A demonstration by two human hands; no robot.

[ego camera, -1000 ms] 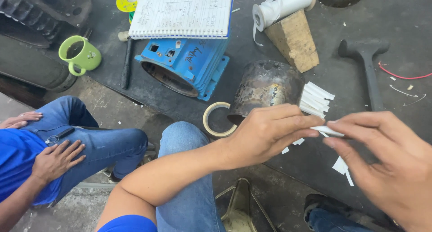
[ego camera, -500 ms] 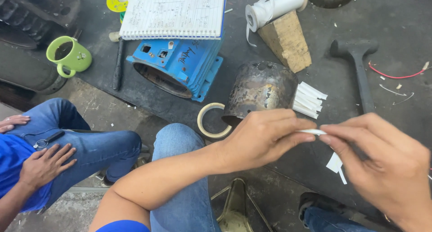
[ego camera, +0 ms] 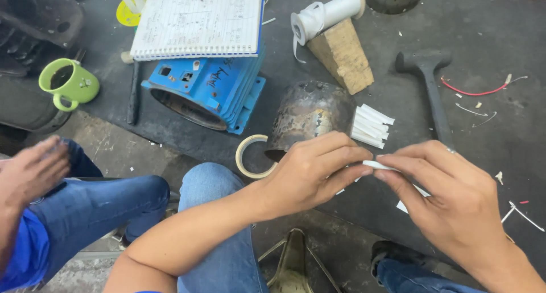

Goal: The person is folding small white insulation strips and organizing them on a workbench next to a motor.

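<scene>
- Centrally, low in the head view, the person's left hand (ego camera: 310,171) and right hand (ego camera: 449,199) meet fingertip to fingertip around a small white folded paper strip (ego camera: 378,165).
- Left-hand fingers curl narrow, thumb and forefinger pinching the strip's near end; right-hand fingers likewise narrow, pinching its other end. Most of the strip is hidden between the fingertips.
- Strip sits above the edge of the dark grey work mat (ego camera: 500,122), just at 5 o'clock from a stack of cut white paper strips (ego camera: 371,126).
- Stack lies touching, or just beside, a rusty dome-shaped metal cover (ego camera: 310,114), at its 3 o'clock.
- Roll of cream masking tape (ego camera: 249,156) lies at 8 o'clock of the cover, touching it.
- Blue finned motor housing (ego camera: 213,94) lies at 9 o'clock of the cover, with a spiral-bound written notebook (ego camera: 199,20) resting on top.
- Green ceramic mug (ego camera: 68,82) stands well apart at far 9 o'clock.
- Wooden block (ego camera: 344,57) at 12 o'clock carries a spool of white tape (ego camera: 324,14).
- Black rubber mallet (ego camera: 429,82) lies at 2 o'clock of the hands.
- Another person's hand (ego camera: 31,171), blurred, hangs over a blue-jeaned knee at far 9 o'clock.
</scene>
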